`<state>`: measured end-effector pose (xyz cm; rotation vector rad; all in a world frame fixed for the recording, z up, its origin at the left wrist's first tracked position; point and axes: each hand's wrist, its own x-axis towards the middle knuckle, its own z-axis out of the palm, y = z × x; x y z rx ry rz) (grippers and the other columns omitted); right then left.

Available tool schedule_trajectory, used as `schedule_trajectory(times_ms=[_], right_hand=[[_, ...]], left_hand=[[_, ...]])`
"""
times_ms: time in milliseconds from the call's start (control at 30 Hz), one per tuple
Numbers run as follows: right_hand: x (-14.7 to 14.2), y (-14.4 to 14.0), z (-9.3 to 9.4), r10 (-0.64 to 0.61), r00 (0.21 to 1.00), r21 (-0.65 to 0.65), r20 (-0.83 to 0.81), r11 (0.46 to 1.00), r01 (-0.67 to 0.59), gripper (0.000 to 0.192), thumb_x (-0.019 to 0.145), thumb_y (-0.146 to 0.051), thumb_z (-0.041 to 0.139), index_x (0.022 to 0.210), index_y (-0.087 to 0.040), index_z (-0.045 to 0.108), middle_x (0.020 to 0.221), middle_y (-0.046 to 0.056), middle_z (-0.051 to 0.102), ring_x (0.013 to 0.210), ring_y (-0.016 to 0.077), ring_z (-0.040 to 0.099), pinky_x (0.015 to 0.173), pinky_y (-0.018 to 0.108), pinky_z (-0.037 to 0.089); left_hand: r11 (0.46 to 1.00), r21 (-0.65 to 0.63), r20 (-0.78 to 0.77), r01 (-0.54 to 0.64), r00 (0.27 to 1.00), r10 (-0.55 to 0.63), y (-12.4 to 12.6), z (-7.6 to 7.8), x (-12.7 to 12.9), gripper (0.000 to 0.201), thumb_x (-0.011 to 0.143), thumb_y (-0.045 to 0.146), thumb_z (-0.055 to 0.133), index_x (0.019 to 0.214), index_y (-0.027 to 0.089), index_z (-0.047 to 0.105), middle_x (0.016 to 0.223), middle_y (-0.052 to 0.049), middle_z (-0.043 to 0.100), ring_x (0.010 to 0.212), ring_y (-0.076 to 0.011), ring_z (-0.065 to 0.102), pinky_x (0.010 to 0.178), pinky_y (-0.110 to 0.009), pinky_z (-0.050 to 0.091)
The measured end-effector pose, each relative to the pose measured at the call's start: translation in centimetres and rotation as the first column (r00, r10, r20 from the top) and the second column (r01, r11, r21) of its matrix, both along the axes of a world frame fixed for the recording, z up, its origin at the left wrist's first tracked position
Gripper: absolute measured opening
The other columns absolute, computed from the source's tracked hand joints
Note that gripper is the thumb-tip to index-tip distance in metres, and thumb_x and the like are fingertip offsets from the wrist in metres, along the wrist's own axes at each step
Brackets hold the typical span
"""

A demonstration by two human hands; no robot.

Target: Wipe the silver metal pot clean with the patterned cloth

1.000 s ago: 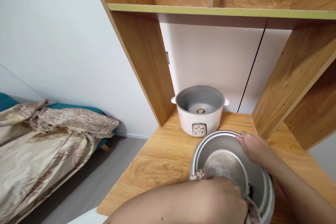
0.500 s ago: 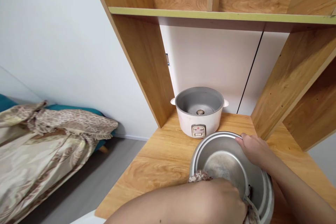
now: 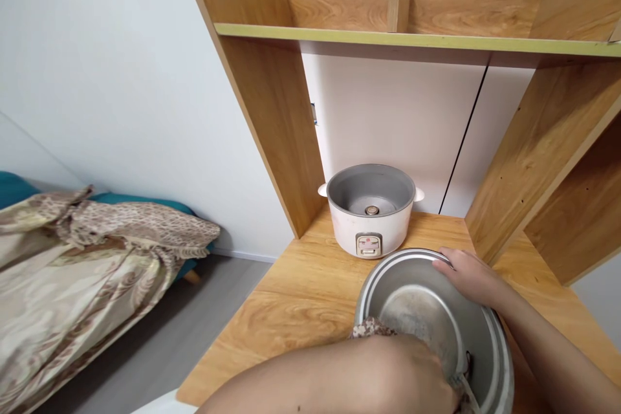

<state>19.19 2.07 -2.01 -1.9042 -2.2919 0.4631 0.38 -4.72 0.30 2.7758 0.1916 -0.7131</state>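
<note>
Head view: right hand point(image 3: 468, 275) on metal pot point(image 3: 436, 317)

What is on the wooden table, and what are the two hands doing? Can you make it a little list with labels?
Place: wooden table under a wooden shelf
Left hand: inside the metal pot, pressing a patterned cloth against it
Right hand: gripping the pot's far rim
Behind the pot: white rice cooker, open, nothing in it
Off to the left: a bed with a patterned blanket
</note>
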Motion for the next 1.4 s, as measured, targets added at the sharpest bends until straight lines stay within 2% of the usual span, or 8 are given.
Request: schedule_trajectory(times_ms=[167, 267, 367, 600, 700, 900, 1200, 1400], right_hand=[[-0.4, -0.5, 0.0, -0.093, 0.991, -0.031, 0.095, 0.995, 0.096, 0.044, 0.099, -0.048, 0.026, 0.092, -0.019, 0.059, 0.093, 0.011, 0.069, 0.091, 0.0234, 0.063, 0.071, 0.030, 0.037], [-0.9, -1.1, 0.3, -0.179, 0.969, -0.019, 0.170, 0.983, 0.185, 0.044, 0.100, -0.046, 0.024, 0.095, -0.018, 0.057, 0.092, 0.013, 0.068, 0.089, 0.0259, 0.064, 0.067, 0.032, 0.036], [-1.2, -1.5, 0.5, -0.189, 0.959, 0.007, 0.210, 0.981, 0.192, 0.040, 0.101, -0.042, 0.024, 0.098, -0.018, 0.055, 0.092, 0.014, 0.069, 0.089, 0.0263, 0.066, 0.068, 0.032, 0.037], [-1.3, -1.8, 0.4, -0.129, 0.951, 0.065, 0.282, 0.991, 0.115, 0.036, 0.103, -0.035, 0.023, 0.100, -0.016, 0.053, 0.089, 0.014, 0.070, 0.087, 0.0264, 0.068, 0.068, 0.033, 0.037], [-1.4, -1.7, 0.2, -0.137, 0.948, 0.080, 0.287, 0.990, 0.119, 0.036, 0.103, -0.035, 0.023, 0.099, -0.016, 0.053, 0.087, 0.014, 0.070, 0.087, 0.0268, 0.068, 0.068, 0.033, 0.038], [-1.6, -1.6, 0.1, -0.162, 0.941, 0.057, 0.296, 0.987, 0.152, 0.038, 0.102, -0.039, 0.023, 0.100, -0.017, 0.054, 0.088, 0.014, 0.070, 0.088, 0.0298, 0.068, 0.068, 0.035, 0.040], [-1.8, -1.7, 0.3, -0.159, 0.937, 0.067, 0.310, 0.987, 0.146, 0.038, 0.102, -0.039, 0.022, 0.099, -0.017, 0.054, 0.089, 0.015, 0.070, 0.087, 0.0297, 0.069, 0.068, 0.036, 0.041], [-1.9, -1.7, 0.4, -0.165, 0.936, 0.052, 0.311, 0.986, 0.156, 0.039, 0.102, -0.039, 0.023, 0.102, -0.016, 0.055, 0.089, 0.016, 0.070, 0.089, 0.0311, 0.069, 0.069, 0.037, 0.042]], left_hand=[[1.000, 0.028, -0.067, 0.006, 0.998, -0.004, -0.1, 1.1, 0.0, 0.026, 0.084, 0.022, 0.050, 0.087, 0.010, 0.073, 0.071, -0.012, 0.073, 0.050, -0.0187, 0.060, 0.044, -0.030, 0.038], [0.997, 0.019, -0.070, -0.071, 0.995, 0.073, -0.1, 1.8, 0.0, 0.026, 0.082, 0.026, 0.054, 0.083, 0.008, 0.073, 0.074, -0.012, 0.073, 0.052, -0.0181, 0.061, 0.043, -0.030, 0.038], [0.990, 0.041, -0.060, -0.133, 0.989, 0.135, 0.0, 1.7, 0.1, 0.026, 0.081, 0.030, 0.056, 0.081, 0.009, 0.073, 0.075, -0.011, 0.074, 0.056, -0.0187, 0.063, 0.043, -0.030, 0.037], [0.999, -0.034, -0.306, -0.013, 0.952, 0.002, 0.6, 1.2, 1.0, 0.020, 0.070, 0.023, 0.065, 0.079, 0.007, 0.074, 0.067, -0.011, 0.072, 0.045, -0.0145, 0.056, 0.045, -0.026, 0.041], [1.000, -0.022, -0.240, -0.022, 0.971, 0.016, 0.5, 1.7, 0.8, 0.017, 0.071, 0.021, 0.062, 0.076, 0.009, 0.072, 0.066, -0.009, 0.071, 0.047, -0.0146, 0.056, 0.045, -0.026, 0.041], [0.993, 0.031, 0.103, -0.114, 0.988, 0.110, -0.2, 2.4, -0.4, 0.021, 0.079, 0.022, 0.052, 0.083, 0.012, 0.070, 0.070, -0.008, 0.072, 0.052, -0.0164, 0.058, 0.045, -0.028, 0.038], [0.987, -0.069, -0.209, -0.145, 0.970, 0.128, 0.2, 1.9, 0.6, 0.031, 0.079, 0.029, 0.054, 0.093, 0.008, 0.072, 0.082, -0.013, 0.074, 0.047, -0.0168, 0.053, 0.036, -0.029, 0.035], [0.992, -0.010, 0.075, -0.129, 0.989, 0.129, -0.2, 2.6, -0.4, 0.030, 0.081, 0.022, 0.047, 0.098, 0.007, 0.067, 0.076, -0.013, 0.072, 0.052, -0.0188, 0.059, 0.042, -0.029, 0.036]])
